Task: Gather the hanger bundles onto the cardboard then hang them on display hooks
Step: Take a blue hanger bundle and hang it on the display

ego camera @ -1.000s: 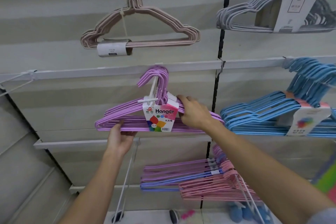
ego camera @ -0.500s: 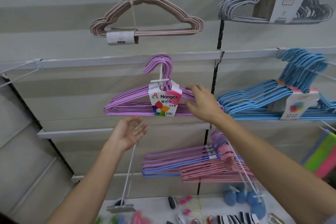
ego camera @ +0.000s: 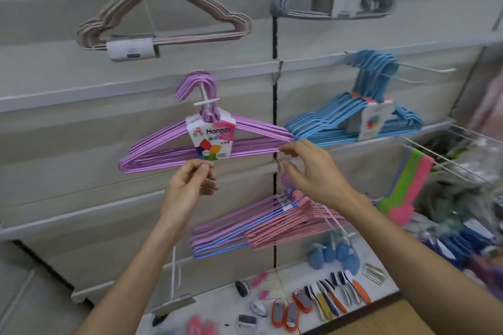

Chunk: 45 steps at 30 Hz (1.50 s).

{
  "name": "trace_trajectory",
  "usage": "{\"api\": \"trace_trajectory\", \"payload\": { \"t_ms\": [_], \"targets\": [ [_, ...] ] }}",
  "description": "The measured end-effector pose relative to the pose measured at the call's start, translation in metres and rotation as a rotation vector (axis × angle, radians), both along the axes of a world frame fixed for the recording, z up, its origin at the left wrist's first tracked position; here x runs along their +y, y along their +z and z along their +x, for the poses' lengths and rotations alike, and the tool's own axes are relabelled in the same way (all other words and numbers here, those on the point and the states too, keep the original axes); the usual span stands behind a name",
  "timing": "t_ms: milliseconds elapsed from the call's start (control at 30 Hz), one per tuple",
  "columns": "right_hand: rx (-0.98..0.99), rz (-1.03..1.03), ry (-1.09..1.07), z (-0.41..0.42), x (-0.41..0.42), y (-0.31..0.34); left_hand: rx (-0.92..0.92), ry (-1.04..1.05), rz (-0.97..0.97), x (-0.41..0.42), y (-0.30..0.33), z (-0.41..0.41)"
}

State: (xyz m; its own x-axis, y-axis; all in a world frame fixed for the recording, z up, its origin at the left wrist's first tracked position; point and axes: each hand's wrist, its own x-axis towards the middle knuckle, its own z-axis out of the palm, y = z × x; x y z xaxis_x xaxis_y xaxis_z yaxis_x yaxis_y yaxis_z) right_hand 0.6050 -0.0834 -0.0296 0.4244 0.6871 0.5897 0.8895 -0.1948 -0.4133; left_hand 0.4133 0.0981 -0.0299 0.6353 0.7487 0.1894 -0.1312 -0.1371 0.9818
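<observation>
- Pinching the lower edge of the paper label (ego camera: 211, 141), your left hand (ego camera: 187, 185) reaches up with fingertips bunched.
- Your right hand (ego camera: 313, 171) hovers at the right tip of the purple hanger bundle (ego camera: 163, 155), fingers loosely curled; whether it touches is unclear.
- That bundle hangs from a white display hook (ego camera: 206, 102) on the slatted wall (ego camera: 54, 130), tilted down to the left.

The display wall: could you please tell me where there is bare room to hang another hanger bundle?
Bare wall lies left of the purple bundle and left of the pink and purple bundles below. The right side is crowded by the blue bundle.
</observation>
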Motion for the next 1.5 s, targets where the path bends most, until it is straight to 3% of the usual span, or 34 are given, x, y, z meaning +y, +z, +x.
{"api": "trace_trajectory", "payload": {
  "t_ms": [133,300,800,1167,1500],
  "targets": [
    [-0.009,-0.003,-0.116,-0.004,-0.053,-0.008,0.004,-0.169,0.202,-0.031,0.001,0.014],
    [-0.004,-0.034,-0.273,-0.005,-0.123,-0.017,-0.097,-0.359,0.284,-0.076,0.007,0.049],
    [0.157,-0.014,-0.613,0.01,-0.345,-0.051,-0.212,-0.719,0.293,-0.272,0.016,0.18],
    [0.25,-0.012,-0.775,0.053,-0.522,-0.079,-0.183,-0.912,0.257,-0.446,0.009,0.258],
    [0.315,-0.018,-0.968,0.086,-0.627,-0.097,-0.14,-1.048,0.237,-0.544,-0.006,0.331]
  ]
}}
